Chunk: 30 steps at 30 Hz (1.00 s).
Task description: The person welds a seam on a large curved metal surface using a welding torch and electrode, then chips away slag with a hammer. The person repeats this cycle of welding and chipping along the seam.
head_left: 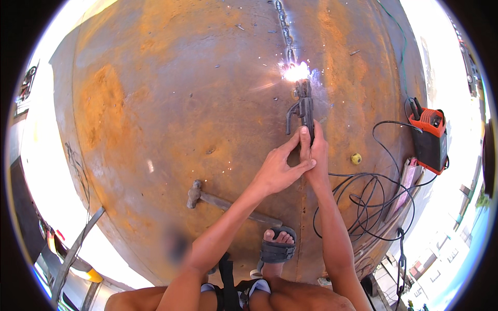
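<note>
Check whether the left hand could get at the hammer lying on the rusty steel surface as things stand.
Probably yes. The hammer lies uncovered on the rusty plate, just under the left forearm, but the left hand is now closed with the right hand on the electrode holder.

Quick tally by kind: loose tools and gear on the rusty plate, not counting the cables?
Electrode holder, gripped by both the right hand and the left hand: 1
Hammer: 1
Welding machine, orange and black: 1
Small yellow round item: 1
Total: 4
</note>
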Each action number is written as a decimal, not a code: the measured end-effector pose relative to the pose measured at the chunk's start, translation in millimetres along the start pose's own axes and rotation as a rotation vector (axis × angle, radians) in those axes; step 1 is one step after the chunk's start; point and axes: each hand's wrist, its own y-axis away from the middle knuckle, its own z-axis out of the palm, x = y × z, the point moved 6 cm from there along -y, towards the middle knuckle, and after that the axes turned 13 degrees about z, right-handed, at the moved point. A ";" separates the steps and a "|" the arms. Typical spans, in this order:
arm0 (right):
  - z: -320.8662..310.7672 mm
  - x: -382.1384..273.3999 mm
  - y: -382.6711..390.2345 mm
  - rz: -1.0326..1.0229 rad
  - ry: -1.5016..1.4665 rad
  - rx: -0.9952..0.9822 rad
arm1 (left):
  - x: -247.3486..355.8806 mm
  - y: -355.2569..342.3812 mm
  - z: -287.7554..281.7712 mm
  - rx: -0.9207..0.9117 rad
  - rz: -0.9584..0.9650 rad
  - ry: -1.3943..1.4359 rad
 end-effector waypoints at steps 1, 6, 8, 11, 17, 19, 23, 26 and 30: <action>0.6 -1.0 0.1 0.009 0.001 -0.009 | -0.6 0.3 -0.3 0.003 0.001 0.002; -0.5 -0.8 0.0 0.014 -0.007 -0.017 | -1.7 -0.7 0.9 -0.001 0.000 0.010; 0.8 -1.7 0.3 0.013 -0.012 -0.024 | -1.9 0.8 -0.3 0.003 -0.013 0.005; 1.2 -2.1 0.4 0.013 -0.012 -0.024 | 0.3 0.9 -1.4 0.011 -0.001 0.012; 0.6 1.8 -0.3 0.015 0.006 -0.008 | -1.6 0.0 -0.1 0.006 0.009 -0.005; 0.6 0.9 -0.2 -0.004 0.000 -0.001 | -1.0 0.2 -0.3 0.018 0.023 0.003; 0.1 -2.0 0.6 0.012 0.002 -0.016 | -1.7 0.8 -0.2 0.037 0.055 0.018; 1.1 -1.0 0.0 -0.002 0.013 -0.010 | -3.4 0.4 -0.1 0.032 0.055 0.028; 0.5 -1.5 0.4 0.016 0.022 -0.025 | -2.2 0.4 0.4 0.053 0.060 0.011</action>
